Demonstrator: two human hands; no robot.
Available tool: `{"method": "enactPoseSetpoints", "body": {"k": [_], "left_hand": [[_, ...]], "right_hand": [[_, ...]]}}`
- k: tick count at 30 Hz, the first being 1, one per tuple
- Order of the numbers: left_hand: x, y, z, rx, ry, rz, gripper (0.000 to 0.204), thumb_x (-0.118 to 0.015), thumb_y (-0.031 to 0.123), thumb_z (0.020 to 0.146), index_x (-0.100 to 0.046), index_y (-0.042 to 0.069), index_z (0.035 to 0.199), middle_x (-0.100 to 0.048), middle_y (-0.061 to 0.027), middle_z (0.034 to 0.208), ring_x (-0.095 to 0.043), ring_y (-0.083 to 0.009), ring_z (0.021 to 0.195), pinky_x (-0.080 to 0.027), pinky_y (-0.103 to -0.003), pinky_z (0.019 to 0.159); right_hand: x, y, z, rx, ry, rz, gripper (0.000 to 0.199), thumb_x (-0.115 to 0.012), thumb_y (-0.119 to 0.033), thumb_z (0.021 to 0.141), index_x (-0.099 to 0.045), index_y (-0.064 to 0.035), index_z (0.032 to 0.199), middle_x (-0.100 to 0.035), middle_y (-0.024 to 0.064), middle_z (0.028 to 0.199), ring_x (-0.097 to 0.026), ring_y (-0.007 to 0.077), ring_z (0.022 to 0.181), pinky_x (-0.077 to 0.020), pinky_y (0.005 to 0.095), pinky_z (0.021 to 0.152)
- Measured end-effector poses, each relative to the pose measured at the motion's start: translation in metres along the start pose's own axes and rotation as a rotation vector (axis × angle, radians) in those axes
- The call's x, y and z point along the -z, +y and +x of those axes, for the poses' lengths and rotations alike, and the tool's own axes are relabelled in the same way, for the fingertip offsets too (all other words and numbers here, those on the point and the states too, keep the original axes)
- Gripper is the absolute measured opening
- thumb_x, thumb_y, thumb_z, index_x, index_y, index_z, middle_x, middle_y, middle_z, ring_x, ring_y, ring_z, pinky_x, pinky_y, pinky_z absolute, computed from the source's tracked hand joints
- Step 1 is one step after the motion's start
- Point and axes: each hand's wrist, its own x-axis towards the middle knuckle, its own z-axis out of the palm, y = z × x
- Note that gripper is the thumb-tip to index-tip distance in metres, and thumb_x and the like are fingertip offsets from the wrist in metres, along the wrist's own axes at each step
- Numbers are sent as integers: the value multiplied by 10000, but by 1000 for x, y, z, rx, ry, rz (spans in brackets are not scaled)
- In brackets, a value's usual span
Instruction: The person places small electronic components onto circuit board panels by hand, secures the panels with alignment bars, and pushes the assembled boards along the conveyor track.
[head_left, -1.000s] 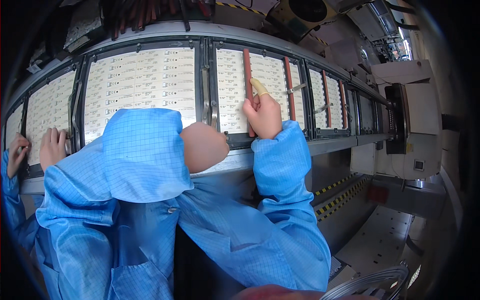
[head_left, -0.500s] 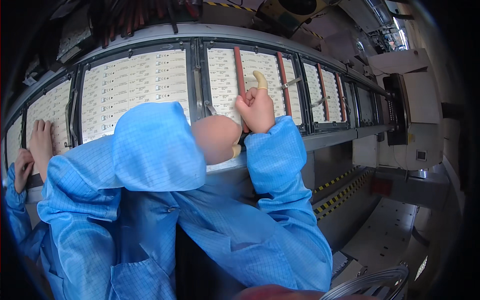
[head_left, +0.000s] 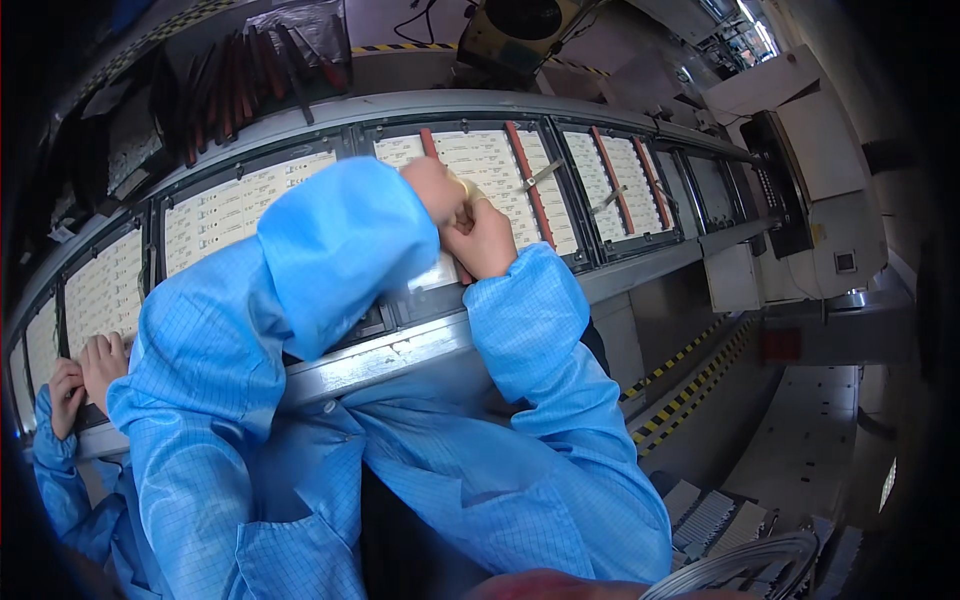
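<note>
My left hand (head_left: 434, 188) and my right hand (head_left: 484, 240) meet over a dark-framed tray (head_left: 388, 135) of white printed strips (head_left: 478, 152). A red bar (head_left: 429, 145) crosses the tray and passes beneath my hands; its middle is hidden. My right thumb and fingers are bent together in a pinch, with pale yellow finger cots showing where the hands meet. Whatever they hold cannot be made out. My left fingers are mostly hidden and blurred. Right of my hands lies a second red bar (head_left: 528, 185), with a metal clip (head_left: 543, 176) near it.
Similar framed trays line a metal rail (head_left: 400, 352) on both sides. Another person's hands (head_left: 100, 370) rest at a left tray. Dark and red bars (head_left: 235, 95) are piled behind the line. A light-coloured machine housing (head_left: 845, 215) stands at the right end.
My left hand has moved up and right from the tray's near edge to meet my right hand. My raised right index finger has bent down into a pinch. The view has shifted.
</note>
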Motion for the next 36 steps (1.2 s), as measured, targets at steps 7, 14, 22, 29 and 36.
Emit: {"method": "enactPoseSetpoints", "body": {"k": [7,14,22,29,36], "left_hand": [[14,-2,40,2,99,301,270,-639,240,799,-639,20,642,-565,-60,520,-510,-131,419,-377,-287,414],[17,-4,44,-39,116,515,218,-651,211,783,-677,2,726,-636,-113,629,-615,-203,575,-466,-343,565],[10,-12,46,-88,111,453,222,-653,216,783,-680,-3,768,-632,-129,634,-621,-222,585,-473,-346,574],[8,-18,54,-101,119,564,229,-648,231,778,-688,6,786,-636,-144,647,-631,-258,618,-494,-363,612],[33,44,-45,-347,176,848,223,-610,195,775,-655,-5,862,-644,-170,789,-634,-317,735,-507,-389,664]], "right_hand": [[6,-3,0,-81,-91,-107,356,-678,-92,737,-579,2,1066,-558,12,675,-512,79,603,-455,236,587],[4,-10,5,-89,-39,-46,333,-681,-77,730,-593,-9,1045,-538,-4,650,-486,61,587,-438,218,565],[4,-11,3,-119,-56,-48,298,-691,-85,732,-606,-10,1008,-536,-14,641,-477,44,582,-432,207,561],[3,-11,4,-89,-41,-103,303,-658,-119,729,-599,-4,1003,-587,58,642,-583,164,584,-479,298,584],[8,-4,3,-56,-9,-94,266,-651,-177,744,-605,-61,979,-639,104,718,-642,222,665,-498,315,625]]}}
